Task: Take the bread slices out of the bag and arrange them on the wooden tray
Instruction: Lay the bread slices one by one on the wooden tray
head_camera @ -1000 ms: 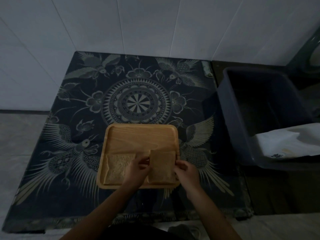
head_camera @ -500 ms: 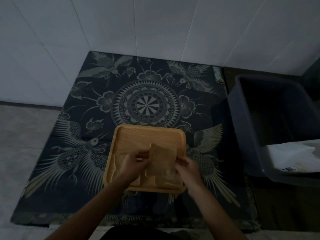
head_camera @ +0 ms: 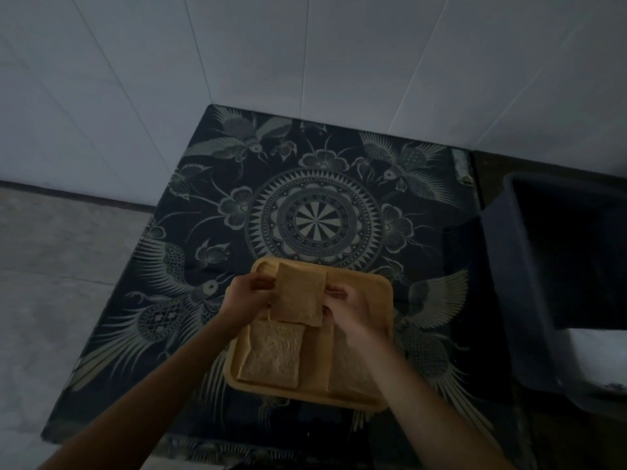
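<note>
A square wooden tray (head_camera: 373, 290) lies on the patterned dark table. One bread slice (head_camera: 273, 356) rests flat in its near left part. Another slice (head_camera: 349, 371) lies in the near right part, partly hidden by my right forearm. I hold a third bread slice (head_camera: 298, 293) above the far part of the tray, tilted up. My left hand (head_camera: 246, 300) grips its left edge and my right hand (head_camera: 353, 310) grips its right edge. The white bag (head_camera: 597, 357) shows in the bin at the right edge.
A dark plastic bin (head_camera: 502, 266) stands right of the table, close to the tray. White tiled walls rise behind the table. A grey floor lies to the left. The table's far half holds only its printed pattern (head_camera: 315, 218).
Both hands have lifted the held slice off the near right of the tray and carried it toward the far part. A slice now lies where it was. The camera view shifted.
</note>
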Available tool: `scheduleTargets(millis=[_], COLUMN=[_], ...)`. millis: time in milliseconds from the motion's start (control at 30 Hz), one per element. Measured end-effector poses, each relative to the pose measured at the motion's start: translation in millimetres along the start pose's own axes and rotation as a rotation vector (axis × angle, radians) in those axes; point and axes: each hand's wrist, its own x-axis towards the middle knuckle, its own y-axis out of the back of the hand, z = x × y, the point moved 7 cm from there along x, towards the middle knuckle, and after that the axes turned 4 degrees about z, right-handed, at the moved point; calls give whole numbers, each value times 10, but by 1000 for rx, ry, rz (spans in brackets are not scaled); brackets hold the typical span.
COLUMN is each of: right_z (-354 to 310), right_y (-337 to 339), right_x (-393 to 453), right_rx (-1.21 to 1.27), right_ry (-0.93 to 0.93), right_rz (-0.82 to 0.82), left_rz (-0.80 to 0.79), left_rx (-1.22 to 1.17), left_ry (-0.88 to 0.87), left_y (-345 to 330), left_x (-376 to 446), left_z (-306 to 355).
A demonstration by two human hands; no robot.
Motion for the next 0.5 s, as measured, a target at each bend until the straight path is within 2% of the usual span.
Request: scheduleTargets(millis=[300,500], right_z=[14,101], right_y=[-317,-371], right_x=[200,211], right_rx=[-66,-118], right_ry=[-6,-1], right_rz=[47,71], left_rz=[70,75], left_rx=[145,287], left_ry=[-1,-125], left_y=[166,189], left_x=[237,229], left_z=[-94,-87])
